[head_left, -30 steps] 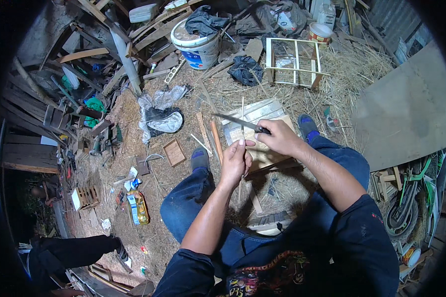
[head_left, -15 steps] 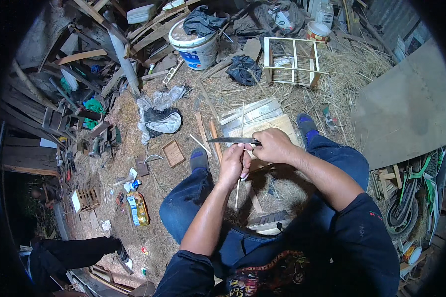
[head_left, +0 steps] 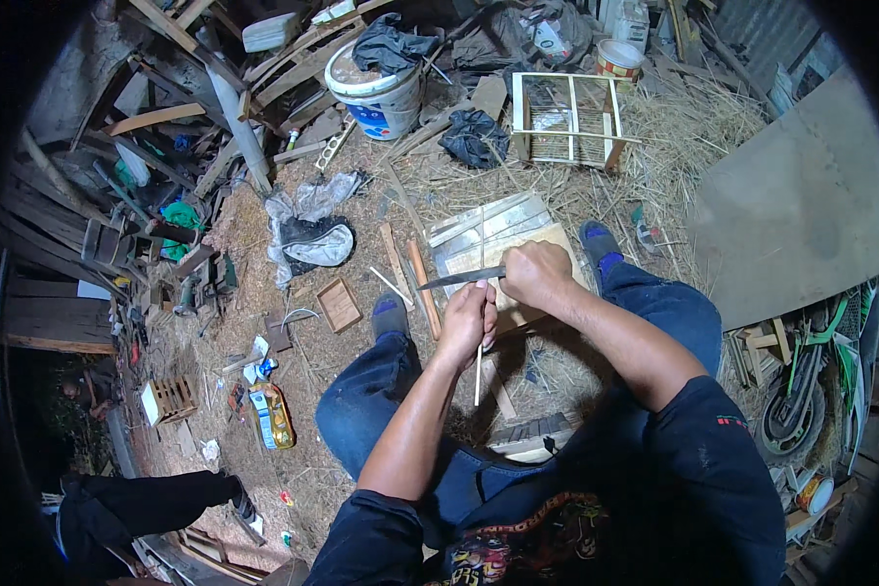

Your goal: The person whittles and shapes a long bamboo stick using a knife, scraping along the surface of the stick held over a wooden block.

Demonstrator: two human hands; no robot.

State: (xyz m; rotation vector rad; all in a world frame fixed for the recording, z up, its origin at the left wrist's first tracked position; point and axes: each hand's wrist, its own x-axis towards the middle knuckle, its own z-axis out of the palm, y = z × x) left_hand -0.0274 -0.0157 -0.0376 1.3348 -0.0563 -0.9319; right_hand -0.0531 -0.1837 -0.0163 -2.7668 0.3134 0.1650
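My right hand (head_left: 537, 273) is closed round the handle of a long dark-bladed knife (head_left: 448, 280), whose blade reaches leftward across a thin pale wooden stick (head_left: 478, 383). My left hand (head_left: 466, 326) grips that stick upright in the view, just below the blade, with the thumb near the crossing. Under the hands, between my feet, lie pale wooden boards (head_left: 467, 232). A round wooden rod (head_left: 425, 293) and a small open wooden box (head_left: 340, 304) lie to their left.
A white bucket (head_left: 371, 98) with black plastic and a slatted wooden frame (head_left: 566, 119) stand ahead. A large sheet (head_left: 796, 195) and a green bicycle (head_left: 801, 391) are at right. A bottle (head_left: 272, 415) lies left, near someone's dark-trousered leg (head_left: 151, 503). Scrap wood piles fill the upper left.
My right hand has shifted: the knife first swung flatter across the stick, then tipped with its point slightly lower. The stick's lower end now shows further below my left hand.
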